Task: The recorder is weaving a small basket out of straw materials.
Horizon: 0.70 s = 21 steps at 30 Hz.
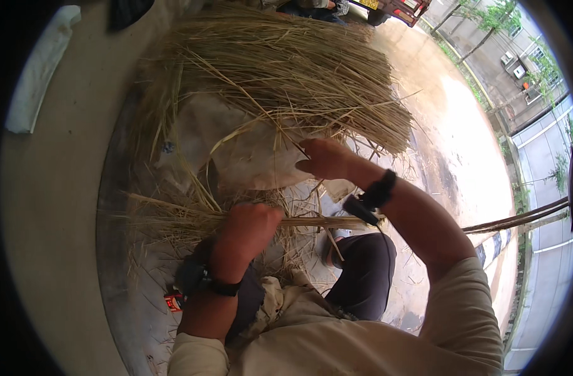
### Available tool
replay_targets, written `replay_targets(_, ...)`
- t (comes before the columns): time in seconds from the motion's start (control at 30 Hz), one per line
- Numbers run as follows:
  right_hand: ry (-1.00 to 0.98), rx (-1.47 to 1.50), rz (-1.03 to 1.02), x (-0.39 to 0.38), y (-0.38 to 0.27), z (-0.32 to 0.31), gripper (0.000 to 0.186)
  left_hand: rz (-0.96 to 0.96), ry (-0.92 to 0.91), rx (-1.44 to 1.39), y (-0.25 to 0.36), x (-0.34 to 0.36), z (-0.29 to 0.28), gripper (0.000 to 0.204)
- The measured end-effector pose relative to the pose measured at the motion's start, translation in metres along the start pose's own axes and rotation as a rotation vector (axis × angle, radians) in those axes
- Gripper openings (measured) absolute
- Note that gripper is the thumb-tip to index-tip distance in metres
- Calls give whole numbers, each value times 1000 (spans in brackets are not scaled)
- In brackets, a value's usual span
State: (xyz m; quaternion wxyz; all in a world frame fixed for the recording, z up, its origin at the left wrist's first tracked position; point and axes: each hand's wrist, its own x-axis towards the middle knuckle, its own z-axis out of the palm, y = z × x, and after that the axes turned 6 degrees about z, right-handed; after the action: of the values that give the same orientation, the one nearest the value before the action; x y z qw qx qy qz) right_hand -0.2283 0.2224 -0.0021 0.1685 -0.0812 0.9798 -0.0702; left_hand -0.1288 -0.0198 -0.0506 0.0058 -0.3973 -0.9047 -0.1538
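Observation:
My left hand is closed in a fist around a thin bundle of straw lying crosswise over my lap. The bundle's loose, wispy end spreads out to the left, and its stiffer stalks reach right, past my knee. Farther forward and to the right, my right hand has its thumb and fingers around a thin straw stalk, which slants up toward the big pile. That large heap of long dry straw lies just beyond both hands, its cut ends toward the right.
A pale sheet lies under the near side of the heap. Straw bits litter the ground around my legs. A small red packet is beside my left forearm. At the far edge sits another person, near a vehicle. A white sack lies far left.

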Motion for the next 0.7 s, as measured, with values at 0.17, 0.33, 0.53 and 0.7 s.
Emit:
replay_targets(0.17, -17, 297, 151, 3, -1, 10, 28, 8, 101, 7, 7, 4, 3, 14)
replay_targets(0.33, 103, 47, -362, -78, 25, -35, 20, -25, 494, 44, 6, 4, -15, 51)
replay_targets(0.53, -104, -173, -283, -182, 23, -88, 17, 116, 566, 19, 25, 13, -39, 69)
replay_targets(0.7, -30, -214, -122, -242, 43, -97, 21, 115, 465, 75, 27, 13, -26, 14)
